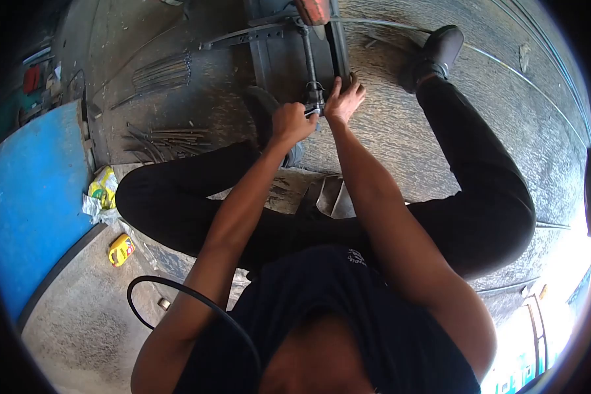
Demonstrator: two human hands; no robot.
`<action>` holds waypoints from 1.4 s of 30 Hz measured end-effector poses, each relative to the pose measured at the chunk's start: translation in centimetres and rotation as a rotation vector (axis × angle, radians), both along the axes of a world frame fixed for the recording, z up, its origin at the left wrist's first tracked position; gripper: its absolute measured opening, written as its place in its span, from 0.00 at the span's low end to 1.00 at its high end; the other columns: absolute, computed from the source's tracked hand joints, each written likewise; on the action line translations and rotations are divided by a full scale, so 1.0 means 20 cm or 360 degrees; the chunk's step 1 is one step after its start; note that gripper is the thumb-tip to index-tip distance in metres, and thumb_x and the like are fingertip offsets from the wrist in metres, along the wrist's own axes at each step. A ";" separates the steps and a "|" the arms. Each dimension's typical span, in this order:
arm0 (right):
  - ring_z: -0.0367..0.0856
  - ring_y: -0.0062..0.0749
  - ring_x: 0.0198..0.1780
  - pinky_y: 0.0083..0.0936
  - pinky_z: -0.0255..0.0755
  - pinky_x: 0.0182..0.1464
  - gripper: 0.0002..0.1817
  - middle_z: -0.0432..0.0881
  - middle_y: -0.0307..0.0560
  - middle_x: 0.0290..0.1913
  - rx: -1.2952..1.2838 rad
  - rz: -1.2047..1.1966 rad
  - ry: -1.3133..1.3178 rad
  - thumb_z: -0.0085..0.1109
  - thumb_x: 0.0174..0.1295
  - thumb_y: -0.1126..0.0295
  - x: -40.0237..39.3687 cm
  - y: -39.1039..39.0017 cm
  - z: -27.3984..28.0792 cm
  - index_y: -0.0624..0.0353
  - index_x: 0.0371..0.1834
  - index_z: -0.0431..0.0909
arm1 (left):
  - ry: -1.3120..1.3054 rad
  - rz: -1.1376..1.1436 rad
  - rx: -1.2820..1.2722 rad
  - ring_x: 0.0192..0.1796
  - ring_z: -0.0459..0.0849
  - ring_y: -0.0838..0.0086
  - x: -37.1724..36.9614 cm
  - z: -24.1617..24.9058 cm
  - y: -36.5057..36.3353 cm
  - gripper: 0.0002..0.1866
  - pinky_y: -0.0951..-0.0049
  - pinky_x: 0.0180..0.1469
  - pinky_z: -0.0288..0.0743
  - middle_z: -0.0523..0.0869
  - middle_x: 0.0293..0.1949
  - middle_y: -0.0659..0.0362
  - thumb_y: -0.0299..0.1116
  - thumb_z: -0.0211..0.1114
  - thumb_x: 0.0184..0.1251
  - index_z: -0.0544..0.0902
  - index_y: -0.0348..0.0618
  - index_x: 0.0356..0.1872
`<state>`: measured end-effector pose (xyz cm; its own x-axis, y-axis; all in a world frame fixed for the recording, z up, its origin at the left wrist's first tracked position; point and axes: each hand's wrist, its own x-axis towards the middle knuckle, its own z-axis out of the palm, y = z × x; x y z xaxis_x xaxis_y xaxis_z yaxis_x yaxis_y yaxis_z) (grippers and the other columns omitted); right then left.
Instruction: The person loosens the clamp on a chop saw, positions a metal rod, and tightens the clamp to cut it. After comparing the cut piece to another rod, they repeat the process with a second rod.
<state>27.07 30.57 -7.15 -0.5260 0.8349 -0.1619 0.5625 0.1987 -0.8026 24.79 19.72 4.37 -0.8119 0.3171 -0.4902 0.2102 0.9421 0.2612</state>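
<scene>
My left hand (292, 123) is closed at the near end of a metal screw rod, around what looks like a short crank handle (312, 112). The threaded rod (310, 56) runs away from me along a dark metal machine base (261, 62). With fingers spread, my right hand (345, 100) rests against the near right corner of that base. At the far end a red machine part (314, 10) sits above the base, cut off by the top of the view. A long thin metal bar (377, 23) crosses the base there.
Bundles of thin rods (163, 72) and loose metal pieces (167, 138) lie on the floor left of the base. A blue panel (36, 187), a yellow bottle (121, 250) and a yellow packet (103, 186) are farther left. My legs bend around the work; a black cable (177, 284) loops beside my left arm.
</scene>
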 end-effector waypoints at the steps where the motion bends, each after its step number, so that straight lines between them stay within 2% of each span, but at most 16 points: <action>1: 0.65 0.58 0.62 0.50 0.59 0.66 0.28 0.68 0.62 0.60 -0.0025 -0.0019 0.0017 0.57 0.68 0.53 -0.01 0.00 0.01 0.54 0.67 0.68 | 0.0036 0.0004 0.0004 0.36 0.87 0.47 -0.01 0.00 0.01 0.20 0.53 0.41 0.80 0.87 0.29 0.43 0.48 0.71 0.55 0.88 0.37 0.28; 6: 0.64 0.58 0.65 0.52 0.61 0.65 0.33 0.67 0.61 0.63 -0.0021 0.0199 -0.0244 0.52 0.69 0.49 0.00 0.03 0.03 0.53 0.73 0.61 | 0.0034 -0.0014 0.0237 0.36 0.87 0.47 -0.05 -0.04 -0.06 0.24 0.55 0.40 0.80 0.86 0.28 0.40 0.51 0.72 0.54 0.87 0.34 0.29; 8: 0.64 0.58 0.65 0.52 0.61 0.66 0.34 0.66 0.61 0.63 0.0013 0.0154 -0.0272 0.53 0.68 0.49 -0.01 0.03 0.03 0.54 0.73 0.61 | -0.0321 0.0117 0.0424 0.31 0.87 0.51 -0.05 -0.05 -0.11 0.30 0.57 0.36 0.77 0.84 0.24 0.41 0.57 0.71 0.56 0.85 0.31 0.28; 9: 0.63 0.58 0.66 0.52 0.61 0.66 0.34 0.66 0.61 0.64 0.0032 0.0124 -0.0321 0.54 0.68 0.50 -0.01 0.04 0.03 0.54 0.72 0.61 | -0.0307 0.0108 0.0438 0.31 0.87 0.51 -0.04 -0.06 -0.12 0.30 0.57 0.36 0.77 0.84 0.24 0.41 0.57 0.71 0.56 0.85 0.31 0.28; 12: 0.65 0.57 0.66 0.51 0.61 0.67 0.34 0.67 0.60 0.65 0.0101 0.0092 -0.0104 0.55 0.66 0.53 -0.08 0.05 0.06 0.56 0.72 0.61 | -0.0483 0.0146 0.0369 0.25 0.85 0.57 0.01 -0.12 -0.17 0.33 0.57 0.33 0.73 0.81 0.19 0.44 0.60 0.67 0.62 0.83 0.29 0.26; 13: 0.65 0.57 0.66 0.51 0.61 0.67 0.34 0.67 0.59 0.65 0.0052 0.0123 0.0045 0.55 0.65 0.54 -0.09 0.05 0.07 0.55 0.72 0.61 | -0.0469 0.0173 0.0470 0.23 0.83 0.60 0.03 -0.15 -0.19 0.34 0.57 0.32 0.72 0.80 0.17 0.45 0.59 0.64 0.65 0.82 0.28 0.24; 14: 0.65 0.57 0.65 0.50 0.60 0.67 0.33 0.68 0.59 0.64 0.0096 0.0165 -0.0029 0.56 0.65 0.55 -0.10 0.04 0.06 0.56 0.71 0.62 | -0.0452 0.0198 0.0568 0.22 0.81 0.62 0.04 -0.16 -0.19 0.35 0.57 0.30 0.71 0.79 0.16 0.47 0.59 0.61 0.68 0.81 0.28 0.23; 17: 0.65 0.58 0.65 0.49 0.60 0.67 0.31 0.68 0.59 0.64 0.0294 0.0241 0.0000 0.55 0.66 0.56 -0.07 0.03 0.04 0.57 0.69 0.64 | -0.0329 0.0185 0.0681 0.22 0.81 0.57 0.08 -0.17 -0.20 0.34 0.55 0.30 0.70 0.77 0.15 0.45 0.57 0.60 0.70 0.81 0.28 0.22; 18: 0.65 0.58 0.65 0.49 0.60 0.67 0.31 0.68 0.59 0.64 0.0290 0.0238 -0.0009 0.55 0.66 0.56 -0.06 0.03 0.04 0.57 0.69 0.64 | -0.0339 0.0184 0.0676 0.22 0.81 0.57 0.09 -0.18 -0.20 0.34 0.55 0.30 0.70 0.77 0.15 0.45 0.57 0.60 0.70 0.81 0.28 0.22; 20: 0.65 0.58 0.64 0.49 0.60 0.67 0.28 0.68 0.59 0.64 0.0183 0.0135 -0.0018 0.54 0.67 0.58 -0.05 0.01 0.02 0.57 0.69 0.65 | -0.0094 0.0157 0.0829 0.22 0.81 0.50 0.12 -0.20 -0.18 0.32 0.54 0.29 0.69 0.77 0.16 0.42 0.55 0.62 0.69 0.82 0.29 0.22; 26: 0.66 0.58 0.63 0.48 0.60 0.66 0.28 0.68 0.60 0.63 0.0143 0.0112 0.0033 0.53 0.68 0.60 -0.04 0.01 0.02 0.59 0.68 0.66 | 0.0071 0.0188 0.0717 0.23 0.80 0.44 0.15 -0.24 -0.17 0.29 0.53 0.27 0.69 0.77 0.17 0.40 0.52 0.64 0.68 0.81 0.29 0.21; 35: 0.67 0.60 0.61 0.49 0.61 0.65 0.28 0.71 0.61 0.60 0.0137 0.0062 0.0173 0.56 0.67 0.59 -0.05 0.01 0.03 0.63 0.66 0.68 | 0.0038 0.0393 0.0673 0.24 0.82 0.45 0.19 -0.17 -0.10 0.27 0.52 0.28 0.70 0.78 0.17 0.41 0.50 0.64 0.69 0.82 0.32 0.21; 37: 0.67 0.59 0.61 0.49 0.61 0.65 0.28 0.71 0.62 0.59 0.0168 0.0080 0.0182 0.56 0.67 0.58 -0.03 -0.01 0.01 0.62 0.66 0.69 | 0.0017 0.0471 0.0668 0.24 0.83 0.47 0.18 -0.13 -0.11 0.28 0.54 0.29 0.72 0.79 0.17 0.41 0.53 0.64 0.67 0.82 0.33 0.21; 39: 0.68 0.62 0.62 0.50 0.63 0.64 0.30 0.69 0.65 0.62 0.0298 0.0214 0.0058 0.55 0.68 0.56 -0.04 0.03 0.00 0.63 0.68 0.67 | -0.0274 0.0352 0.0547 0.22 0.84 0.54 0.10 -0.16 -0.13 0.33 0.58 0.29 0.74 0.80 0.16 0.44 0.60 0.65 0.63 0.82 0.33 0.20; 40: 0.68 0.62 0.62 0.50 0.63 0.64 0.30 0.69 0.65 0.62 0.0346 0.0204 0.0110 0.55 0.68 0.56 -0.03 0.06 -0.03 0.63 0.68 0.67 | -0.0224 0.0334 0.0595 0.22 0.84 0.54 0.03 -0.05 -0.10 0.33 0.58 0.29 0.74 0.80 0.16 0.44 0.60 0.65 0.63 0.82 0.33 0.20; 42: 0.71 0.64 0.62 0.49 0.67 0.63 0.31 0.73 0.68 0.60 0.0011 0.0366 0.0010 0.59 0.65 0.54 -0.02 0.15 -0.06 0.66 0.64 0.71 | -0.0863 -0.0075 0.0006 0.20 0.83 0.65 -0.11 0.23 -0.14 0.37 0.62 0.28 0.75 0.82 0.16 0.52 0.65 0.67 0.58 0.83 0.30 0.19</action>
